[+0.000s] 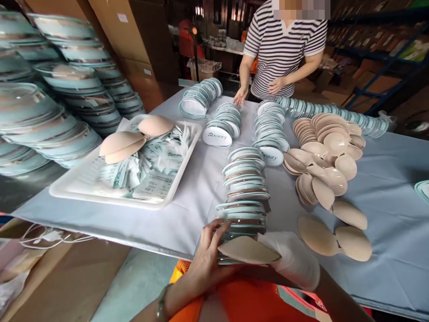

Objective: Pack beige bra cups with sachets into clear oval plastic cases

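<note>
At the table's near edge, my right hand (291,257), in a white glove, holds a beige bra cup (250,250). My bare left hand (209,252), a bracelet at its wrist, curls round the left side of a clear, teal-edged plastic case at the cup. Part of the case and my right fingertips are hidden behind the cup. Straight ahead runs a row of packaged cases (246,192), standing on edge close to my left fingers. A pair of joined beige cups (318,235) lies right of my glove, in front of a pile of cups (331,143).
A white basket (161,205) on the left holds printed sachets and beige cups. Further rows of cases (217,135) stand near a co-worker in a striped shirt (284,49), whose hand touches one row. Tall stacks of teal packages (36,116) rise at far left.
</note>
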`<state>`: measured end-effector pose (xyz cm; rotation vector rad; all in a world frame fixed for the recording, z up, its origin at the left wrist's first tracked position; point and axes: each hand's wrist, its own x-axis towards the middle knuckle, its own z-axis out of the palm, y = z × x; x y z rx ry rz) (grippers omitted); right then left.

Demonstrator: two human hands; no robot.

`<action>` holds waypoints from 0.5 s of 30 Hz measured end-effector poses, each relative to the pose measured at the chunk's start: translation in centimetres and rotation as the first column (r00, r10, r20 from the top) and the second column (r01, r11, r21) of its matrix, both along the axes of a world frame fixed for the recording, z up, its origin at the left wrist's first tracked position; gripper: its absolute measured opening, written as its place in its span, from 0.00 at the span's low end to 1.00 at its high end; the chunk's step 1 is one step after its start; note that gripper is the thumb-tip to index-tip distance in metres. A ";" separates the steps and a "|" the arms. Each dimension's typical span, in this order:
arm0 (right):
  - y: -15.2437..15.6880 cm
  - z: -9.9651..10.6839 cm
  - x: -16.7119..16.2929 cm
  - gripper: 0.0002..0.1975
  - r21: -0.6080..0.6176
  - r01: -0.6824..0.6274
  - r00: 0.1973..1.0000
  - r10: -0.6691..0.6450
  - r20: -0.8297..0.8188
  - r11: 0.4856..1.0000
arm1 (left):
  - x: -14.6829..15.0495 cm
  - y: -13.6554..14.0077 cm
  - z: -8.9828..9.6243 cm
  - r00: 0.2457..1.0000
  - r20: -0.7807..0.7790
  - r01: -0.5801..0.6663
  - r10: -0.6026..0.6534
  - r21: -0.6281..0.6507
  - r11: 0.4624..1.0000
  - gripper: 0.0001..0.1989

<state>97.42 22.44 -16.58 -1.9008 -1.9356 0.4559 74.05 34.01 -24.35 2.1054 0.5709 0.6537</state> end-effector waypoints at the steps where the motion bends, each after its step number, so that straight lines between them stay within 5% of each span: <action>1: 0.4 0.3 -0.6 0.08 -0.077 -0.054 0.995 0.060 0.083 0.996 | 0.4 -0.3 -0.9 1.000 0.003 -0.004 0.004 0.019 1.000 0.56; 4: 2.1 1.2 -2.2 0.06 -0.283 -0.071 0.872 0.198 0.447 0.956 | 1.2 -0.7 -1.7 1.000 0.010 0.027 -0.027 0.074 0.997 0.59; 6: 2.9 1.4 -2.6 0.08 -0.284 -0.053 0.800 0.212 0.562 0.957 | 1.1 -0.5 -1.5 1.000 -0.009 0.017 -0.016 0.114 0.993 0.61; 11: 2.0 1.0 -1.4 0.09 -0.214 -0.287 0.850 0.351 0.392 0.934 | 0.7 -0.2 -1.7 0.998 -0.063 -0.017 0.028 0.159 0.987 0.58; 15: 1.0 0.4 -1.1 0.10 -0.134 -0.145 0.800 0.195 0.567 0.980 | 1.7 -0.4 -1.8 1.000 -0.020 -0.001 0.006 0.219 0.976 0.53</action>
